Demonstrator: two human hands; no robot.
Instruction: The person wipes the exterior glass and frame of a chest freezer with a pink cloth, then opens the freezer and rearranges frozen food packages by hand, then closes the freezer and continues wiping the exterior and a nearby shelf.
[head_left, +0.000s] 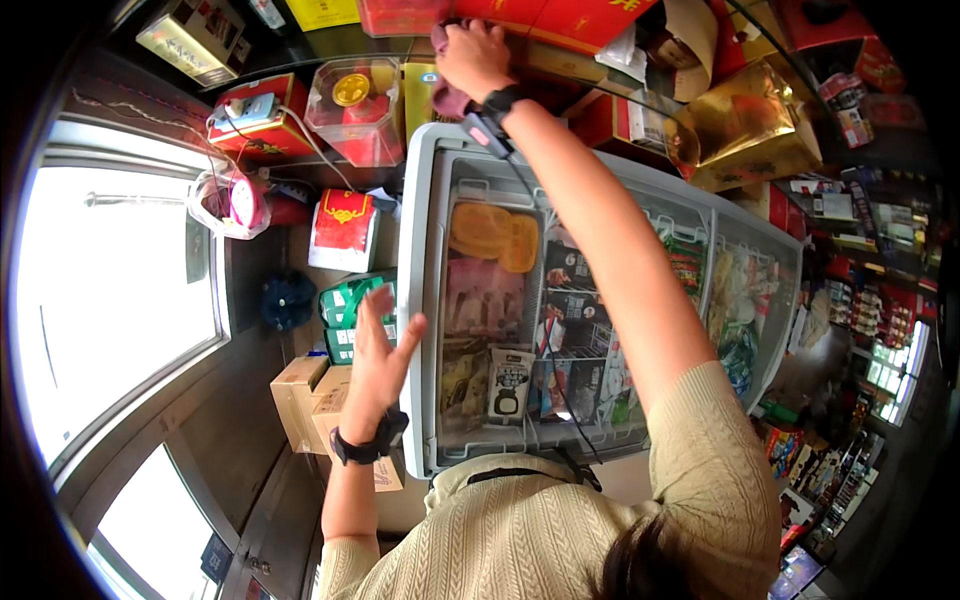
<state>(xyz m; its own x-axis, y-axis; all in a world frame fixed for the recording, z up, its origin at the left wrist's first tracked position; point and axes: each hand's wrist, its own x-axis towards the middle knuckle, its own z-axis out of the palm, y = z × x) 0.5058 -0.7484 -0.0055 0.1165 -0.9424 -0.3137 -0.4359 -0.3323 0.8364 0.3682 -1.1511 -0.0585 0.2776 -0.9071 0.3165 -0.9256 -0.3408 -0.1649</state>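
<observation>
Reaching far forward over a chest freezer (418, 247), my right hand (474, 58) grips a dark purple cloth (450, 99). It is at the edge of the dark shelf behind the freezer, just under a red box (517, 19). My left hand (379, 352) hangs with fingers spread beside the freezer's left rim and holds nothing. Through the freezer's glass top I see orange packs (491, 234), a white and black pouch (511, 384) and several dark packages (570, 315) in wire baskets. A black wristband sits on each wrist, and a cable runs down from the right one.
A clear plastic container with a gold lid (352, 90) and a gold box (742, 127) flank the cloth. Left of the freezer are a green bag (358, 319), cardboard boxes (300, 397) and a bright window (120, 292). Stocked shelves (825, 465) line the right.
</observation>
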